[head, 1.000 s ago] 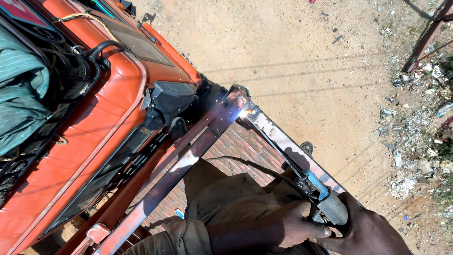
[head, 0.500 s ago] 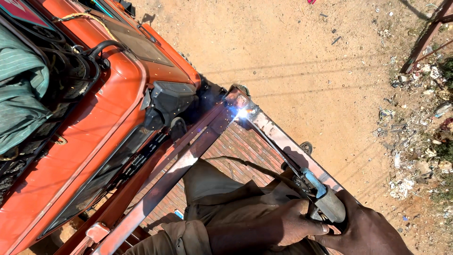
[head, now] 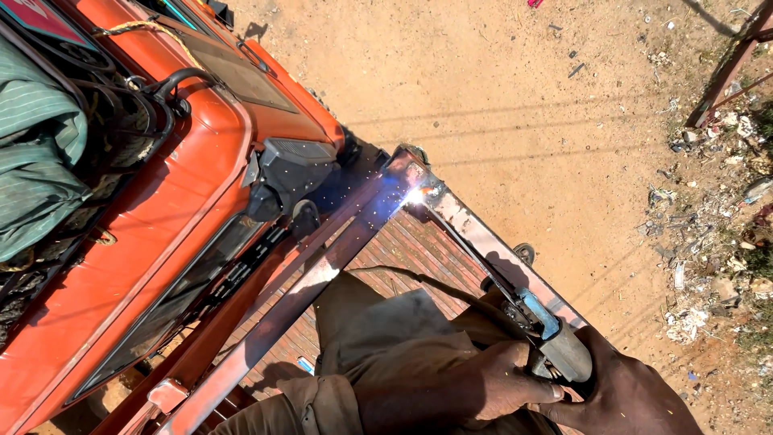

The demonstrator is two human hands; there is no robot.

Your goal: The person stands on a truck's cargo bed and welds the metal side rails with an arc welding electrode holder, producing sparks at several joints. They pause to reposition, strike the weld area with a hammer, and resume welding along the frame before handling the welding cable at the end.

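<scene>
Both hands wrapped round welding holder [head: 555,342] at lower right: left hand [head: 491,385] grips from the side, right hand [head: 628,395] underneath. Rod [head: 467,250] runs up-left w/ bright arc [head: 416,194] at corner of metal frame [head: 322,278]. Orange vehicle [head: 177,217] just beside frame; dirt ground [head: 523,97] below.

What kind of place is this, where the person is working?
Probably an outdoor roadside welding or vehicle repair yard. Both hands, the left hand and the right hand, grip a welding holder that sparks at a steel frame beside an orange truck, above bare dirt ground with scattered litter.
</scene>
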